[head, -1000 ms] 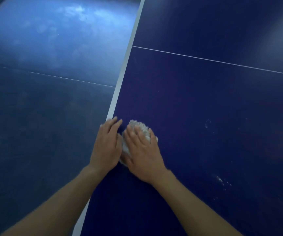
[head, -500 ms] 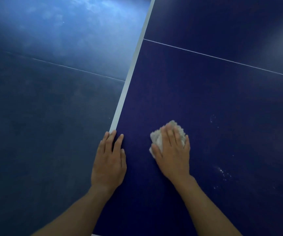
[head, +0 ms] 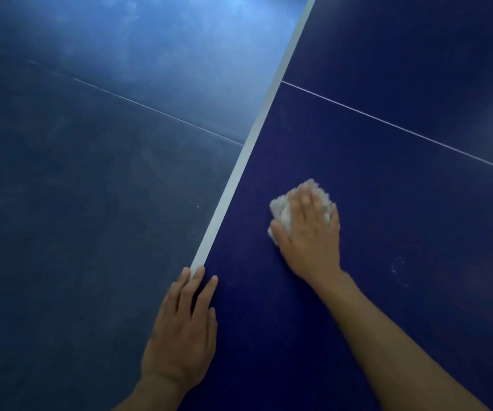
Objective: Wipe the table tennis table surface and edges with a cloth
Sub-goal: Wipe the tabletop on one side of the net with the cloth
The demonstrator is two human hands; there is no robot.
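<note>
Right hand [head: 310, 235] flat on crumpled white cloth [head: 280, 213], fingers [head: 307, 200] extended, pressing it onto blue desk [head: 387, 292], not clenched. Cloth near desk's left edge, apart from white edge stripe [head: 239, 176]. Left hand [head: 181, 333] flat on same edge, fingers straight, released, tips touching stripe. Dark floor [head: 61, 203] beyond edge.

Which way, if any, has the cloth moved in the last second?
Yes: the cloth under the right hand has slid right, away from the white edge.
</note>
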